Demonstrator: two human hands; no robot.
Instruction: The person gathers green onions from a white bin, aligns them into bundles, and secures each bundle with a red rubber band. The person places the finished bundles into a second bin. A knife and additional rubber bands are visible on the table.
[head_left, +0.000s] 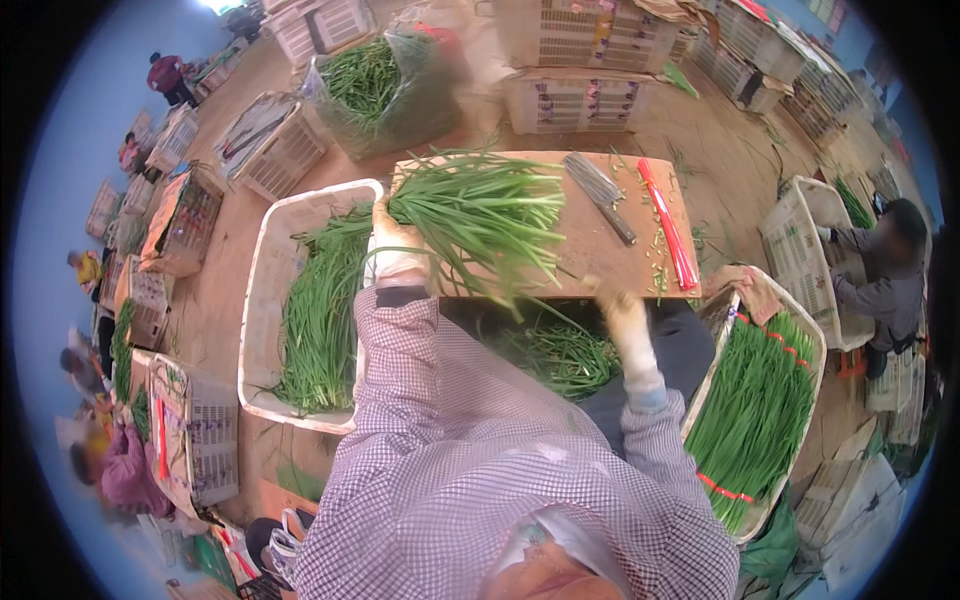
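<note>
My left hand (397, 236), in a pale work glove, grips a loose bunch of green garlic chives (480, 199) by its leafy side. The bunch lies over the left part of a wooden board (525, 277), pale stem ends pointing right. My right hand (624, 319), also gloved, is blurred beside the board's near edge; whether its fingers hold anything is unclear. A broad-bladed knife (600, 199) with a dark handle rests on the board. To its right lies a bundle of red ties (667, 225), with cut stem bits scattered around.
At left, a white plastic crate (255, 315) holds loose chives. At right, another crate (814, 390) holds chives bundled with red ties. Loose greens (566, 352) lie below the board. Beyond stands a clear plastic bag (409, 97) of greens. A co-worker (889, 270) sits far right.
</note>
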